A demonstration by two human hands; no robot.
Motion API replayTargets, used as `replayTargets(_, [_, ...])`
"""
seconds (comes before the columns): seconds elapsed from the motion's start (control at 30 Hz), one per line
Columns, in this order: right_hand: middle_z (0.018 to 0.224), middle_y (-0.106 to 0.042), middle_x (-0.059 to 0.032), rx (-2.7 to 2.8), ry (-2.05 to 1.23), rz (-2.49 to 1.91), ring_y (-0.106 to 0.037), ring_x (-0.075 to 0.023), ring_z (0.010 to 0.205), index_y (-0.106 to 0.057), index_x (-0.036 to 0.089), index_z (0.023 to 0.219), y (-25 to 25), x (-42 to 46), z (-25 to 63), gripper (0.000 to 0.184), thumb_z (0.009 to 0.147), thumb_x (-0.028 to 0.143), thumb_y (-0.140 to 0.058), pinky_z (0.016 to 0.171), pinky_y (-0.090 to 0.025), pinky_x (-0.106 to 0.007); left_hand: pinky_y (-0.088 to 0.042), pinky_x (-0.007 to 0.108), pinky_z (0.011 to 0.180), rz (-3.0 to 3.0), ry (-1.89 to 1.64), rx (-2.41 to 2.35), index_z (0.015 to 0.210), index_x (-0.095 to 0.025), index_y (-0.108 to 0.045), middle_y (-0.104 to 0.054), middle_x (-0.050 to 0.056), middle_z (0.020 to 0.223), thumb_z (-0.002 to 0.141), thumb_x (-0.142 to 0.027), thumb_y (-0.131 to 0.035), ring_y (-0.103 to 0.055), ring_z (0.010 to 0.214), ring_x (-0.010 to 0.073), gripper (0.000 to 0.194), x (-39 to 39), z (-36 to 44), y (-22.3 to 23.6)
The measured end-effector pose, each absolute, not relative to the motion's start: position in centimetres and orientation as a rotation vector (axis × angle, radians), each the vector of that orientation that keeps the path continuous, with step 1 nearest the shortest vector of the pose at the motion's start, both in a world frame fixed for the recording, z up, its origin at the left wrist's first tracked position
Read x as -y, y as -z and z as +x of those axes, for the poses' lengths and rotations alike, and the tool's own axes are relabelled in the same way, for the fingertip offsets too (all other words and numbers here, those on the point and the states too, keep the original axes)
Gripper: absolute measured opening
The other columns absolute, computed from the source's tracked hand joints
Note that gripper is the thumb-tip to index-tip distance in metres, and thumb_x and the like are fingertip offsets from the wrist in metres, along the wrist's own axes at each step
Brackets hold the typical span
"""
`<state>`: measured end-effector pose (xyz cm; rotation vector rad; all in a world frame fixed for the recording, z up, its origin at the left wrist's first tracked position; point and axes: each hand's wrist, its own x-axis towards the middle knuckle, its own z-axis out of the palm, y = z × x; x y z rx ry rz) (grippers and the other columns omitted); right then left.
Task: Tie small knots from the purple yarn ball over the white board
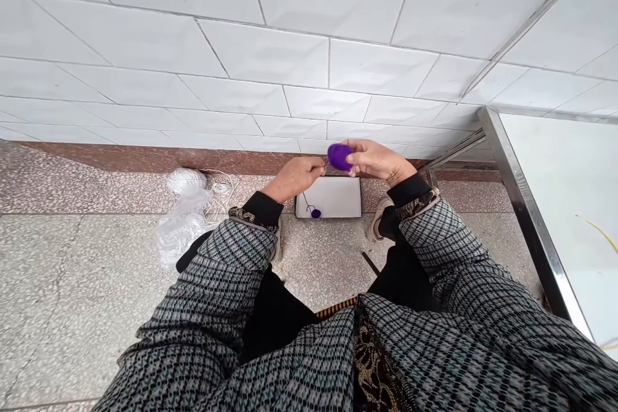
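Checked jacket (309, 360) nearest; beyond, right hand (377, 159) pinches the purple ball (338, 157) at its nine o'clock, long axis roughly sideways; left hand (300, 176), at the ball's eight o'clock, pinches a thin strand (326, 164).

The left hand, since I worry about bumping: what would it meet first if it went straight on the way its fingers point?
Probably the purple bundle held by the right hand, just beyond the left hand, though depth is unclear from this view.
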<state>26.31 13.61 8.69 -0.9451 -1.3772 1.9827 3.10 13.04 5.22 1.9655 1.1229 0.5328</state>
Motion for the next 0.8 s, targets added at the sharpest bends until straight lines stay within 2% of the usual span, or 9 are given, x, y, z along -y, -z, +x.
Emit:
replayTargets(0.1, [0.08, -0.067, 0.0016, 1.219, -1.741, -1.151, -0.061, -0.0098, 0.061, -0.053, 0.021, 0.099, -8.5, -13.9, 25.9, 0.032, 0.083, 0.024, -0.08, 0.061, -0.054, -0.024, -0.04, 0.028, 0.07, 2.0, -0.418, -0.892, 0.075, -0.02, -0.067, -0.064, 0.0, 0.069, 0.091, -0.036, -0.055, -0.055, 0.068, 0.0165, 0.026, -12.2, 3.7, -5.3])
replayTargets(0.2, [0.079, -0.063, 0.0045, 1.344, -1.421, -1.455, -0.057, -0.0102, 0.059, -0.049, 0.023, 0.097, -7.9, -14.0, 25.4, 0.034, 0.081, 0.015, -0.077, 0.057, -0.048, -0.024, -0.042, 0.029, 0.073, 2.037, -0.426, -0.788, 0.075, -0.02, -0.069, -0.066, 0.001, 0.072, 0.092, -0.037, -0.055, -0.058, 0.071, 0.0166, 0.027, -11.5, 4.0, -5.8])
replayTargets(0.27, [0.08, -0.062, 0.0045, 1.569, -1.326, -1.547, -0.056, -0.0113, 0.063, -0.051, 0.023, 0.095, -7.7, -13.8, 25.3, 0.033, 0.077, 0.012, -0.078, 0.059, -0.044, -0.025, -0.044, 0.029, 0.075, 2.035, -0.524, -0.845, 0.077, -0.02, -0.07, -0.069, 0.002, 0.076, 0.092, -0.036, -0.056, -0.06, 0.074, 0.0175, 0.025, -11.5, 3.9, -6.3])
replayTargets(0.33, [0.08, -0.064, 0.003, 1.858, -1.384, -1.519, -0.056, -0.0135, 0.07, -0.058, 0.021, 0.093, -7.7, -13.5, 25.4, 0.033, 0.072, 0.01, -0.08, 0.063, -0.043, -0.026, -0.047, 0.03, 0.079, 2.009, -0.628, -0.922, 0.08, -0.019, -0.07, -0.071, 0.004, 0.08, 0.091, -0.034, -0.057, -0.061, 0.078, 0.0185, 0.023, -11.7, 3.5, -6.8])
replayTargets(0.43, [0.082, -0.066, 0.0017, 2.061, -1.704, -1.243, -0.057, -0.0144, 0.073, -0.064, 0.02, 0.093, -8.0, -13.1, 25.7, 0.034, 0.067, 0.01, -0.083, 0.066, -0.045, -0.027, -0.048, 0.03, 0.082, 1.957, -0.68, -0.981, 0.079, -0.019, -0.068, -0.069, 0.003, 0.081, 0.09, -0.033, -0.057, -0.061, 0.08, 0.0183, 0.021, -12.3, 3.0, -7.2])
replayTargets(0.5, [0.086, -0.067, 0.0009, 1.865, -1.918, -1.032, -0.059, -0.0136, 0.07, -0.064, 0.02, 0.098, -8.2, -13.1, 25.9, 0.035, 0.069, 0.016, -0.084, 0.065, -0.048, -0.027, -0.047, 0.029, 0.079, 1.899, -0.686, -1.03, 0.079, -0.019, -0.065, -0.065, 0.001, 0.078, 0.091, -0.034, -0.057, -0.057, 0.077, 0.0172, 0.021, -12.6, 2.9, -7.3])
replayTargets(0.57, [0.091, -0.069, -0.0004, 1.535, -1.941, -0.941, -0.061, -0.0126, 0.069, -0.061, 0.021, 0.103, -8.5, -13.4, 26.1, 0.039, 0.073, 0.024, -0.084, 0.065, -0.051, -0.027, -0.043, 0.028, 0.075, 1.834, -0.675, -1.067, 0.079, -0.019, -0.063, -0.059, -0.001, 0.073, 0.093, -0.035, -0.056, -0.053, 0.073, 0.016, 0.023, -12.6, 3.0, -7.2])
replayTargets(0.7, [0.089, -0.065, 0.0018, 1.072, -1.683, -1.023, -0.057, -0.0103, 0.065, -0.055, 0.023, 0.106, -8.5, -14.3, 26.2, 0.043, 0.076, 0.031, -0.085, 0.063, -0.051, -0.024, -0.04, 0.027, 0.071, 1.849, -0.562, -0.956, 0.078, -0.019, -0.064, -0.055, -0.003, 0.067, 0.094, -0.034, -0.054, -0.049, 0.068, 0.0148, 0.024, -12.0, 3.7, -6.9])
replayTargets(0.8, [0.093, -0.064, 0.0027, 1.087, -1.494, -1.17, -0.055, -0.0106, 0.067, -0.054, 0.024, 0.108, -8.1, -14.6, 25.8, 0.042, 0.075, 0.025, -0.081, 0.062, -0.047, -0.024, -0.043, 0.028, 0.072, 1.919, -0.462, -0.819, 0.079, -0.019, -0.069, -0.059, -0.002, 0.067, 0.093, -0.034, -0.055, -0.052, 0.067, 0.0151, 0.024, -11.5, 4.1, -7.0])
